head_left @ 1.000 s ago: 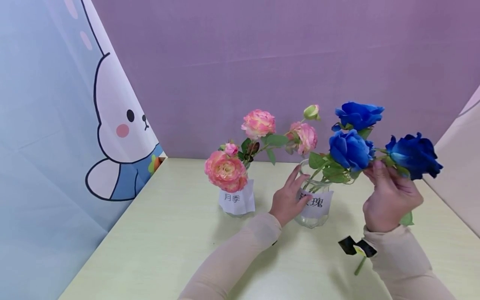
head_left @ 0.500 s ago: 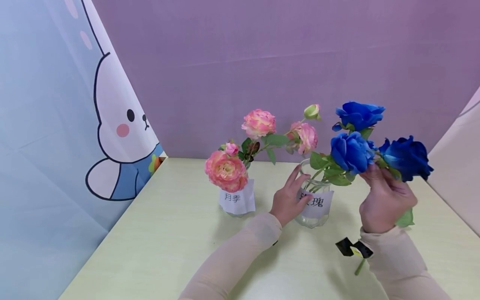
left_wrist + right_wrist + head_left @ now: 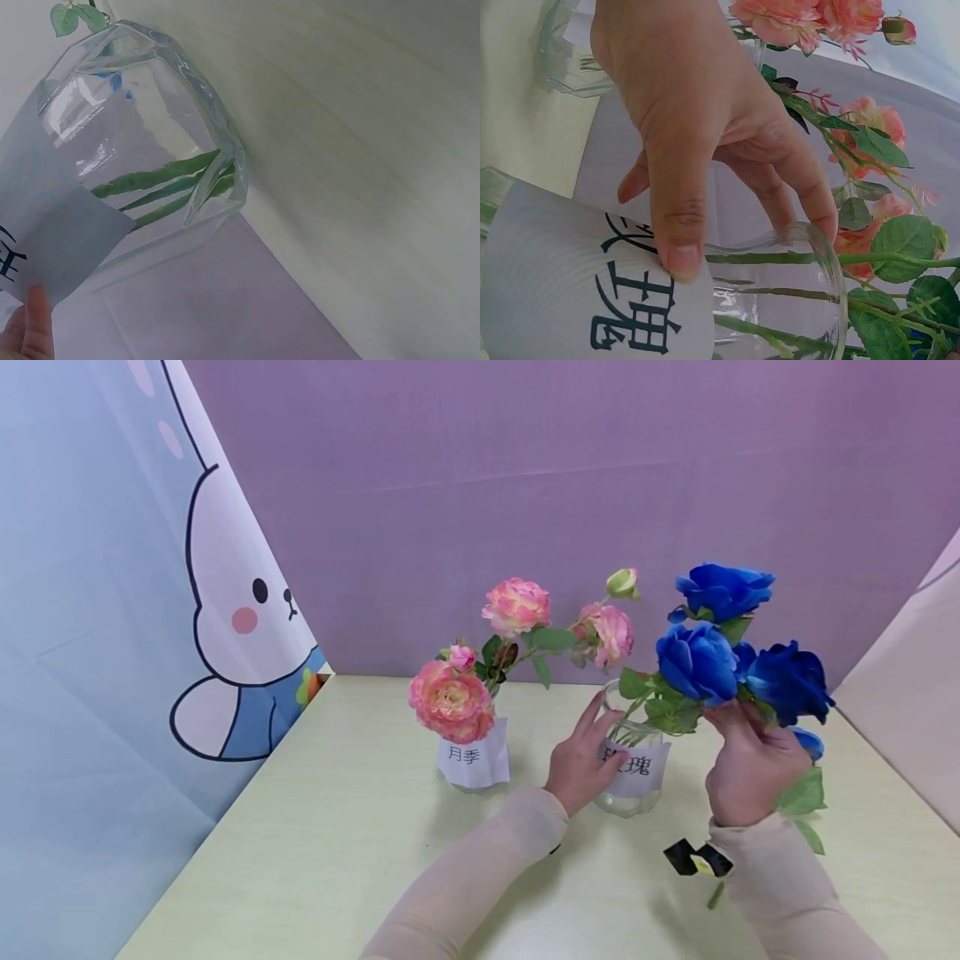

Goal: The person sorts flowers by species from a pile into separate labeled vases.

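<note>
A clear glass vase (image 3: 630, 802) with a white paper label (image 3: 637, 768) stands right of centre, holding blue roses (image 3: 697, 662). My left hand (image 3: 583, 766) grips its upper part. In the right wrist view, its thumb (image 3: 682, 259) presses the label and its fingers reach the rim. Pinched below its bloom in my right hand (image 3: 761, 767) is a darker blue rose (image 3: 791, 681), right beside the roses in the vase. The left wrist view shows several green stems (image 3: 165, 176) inside the vase's base. My right hand hides part of the stems.
To the left, a second labelled vase (image 3: 472, 781) holds pink and peach flowers (image 3: 452, 702), one branch arching toward the first vase. Behind my right wrist, leaves (image 3: 802, 793), a blue petal edge (image 3: 808, 743) and a stem end (image 3: 716, 895) show. A purple backdrop (image 3: 525, 485) closes the table's rear.
My right hand has moved left with the dark blue rose, closer to the vase's roses. A blue petal edge has come into view behind it. My left hand keeps its hold.
</note>
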{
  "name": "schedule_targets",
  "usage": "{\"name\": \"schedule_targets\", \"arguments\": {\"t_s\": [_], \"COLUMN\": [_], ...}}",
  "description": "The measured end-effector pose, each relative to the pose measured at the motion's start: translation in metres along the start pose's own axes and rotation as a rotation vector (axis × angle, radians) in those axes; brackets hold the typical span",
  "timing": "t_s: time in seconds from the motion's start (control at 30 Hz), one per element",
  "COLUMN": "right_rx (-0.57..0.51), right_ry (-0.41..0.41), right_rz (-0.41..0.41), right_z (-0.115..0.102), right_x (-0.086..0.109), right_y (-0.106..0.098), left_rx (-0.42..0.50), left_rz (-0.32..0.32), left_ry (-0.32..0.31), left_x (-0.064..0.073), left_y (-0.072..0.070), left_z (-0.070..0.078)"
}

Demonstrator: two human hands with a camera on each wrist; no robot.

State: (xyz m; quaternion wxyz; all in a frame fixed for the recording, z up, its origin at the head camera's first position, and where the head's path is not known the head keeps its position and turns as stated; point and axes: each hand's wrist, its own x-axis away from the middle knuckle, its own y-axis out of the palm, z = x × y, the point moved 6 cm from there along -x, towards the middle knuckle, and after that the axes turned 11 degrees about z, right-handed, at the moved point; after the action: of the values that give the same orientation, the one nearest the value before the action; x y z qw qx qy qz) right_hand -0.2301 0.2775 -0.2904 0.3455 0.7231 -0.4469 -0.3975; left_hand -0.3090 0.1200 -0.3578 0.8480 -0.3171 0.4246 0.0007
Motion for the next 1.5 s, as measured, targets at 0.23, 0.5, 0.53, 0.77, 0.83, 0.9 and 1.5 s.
{"name": "schedule_targets", "arguments": {"t_s": [0.23,0.5,0.53,0.77,0.83,0.9,1.5], "right_rx": [0.061,0.145,0.175,0.22,0.234,0.253,0.477], "right_ry": [-0.07,-0.07,-0.065,-0.019,0.003,0.023,-0.062], "right_rz": [-0.004,-0.009,-0.014,-0.099,-0.125,-0.146,-0.307], "right_z": [0.002,0.009,0.01,0.017,0.019,0.021,0.038], "right_x": [-0.001,-0.009,-0.01,-0.011,-0.01,-0.009,-0.003], "right_y": [0.002,0.002,0.001,-0.007,-0.008,-0.009,-0.019], "left_rx": [-0.01,0.016,0.011,-0.013,-0.019,-0.025,0.0], "left_rz": [-0.002,-0.053,-0.05,-0.046,-0.04,-0.034,-0.005], "left_ry": [-0.002,-0.026,-0.023,-0.013,-0.01,-0.001,0.049], "left_x": [0.001,0.005,0.005,0.005,0.006,0.006,0.004], "left_y": [0.002,0.006,0.006,0.005,0.005,0.004,0.0], "left_z": [0.002,0.008,0.009,0.012,0.012,0.012,0.012]}}
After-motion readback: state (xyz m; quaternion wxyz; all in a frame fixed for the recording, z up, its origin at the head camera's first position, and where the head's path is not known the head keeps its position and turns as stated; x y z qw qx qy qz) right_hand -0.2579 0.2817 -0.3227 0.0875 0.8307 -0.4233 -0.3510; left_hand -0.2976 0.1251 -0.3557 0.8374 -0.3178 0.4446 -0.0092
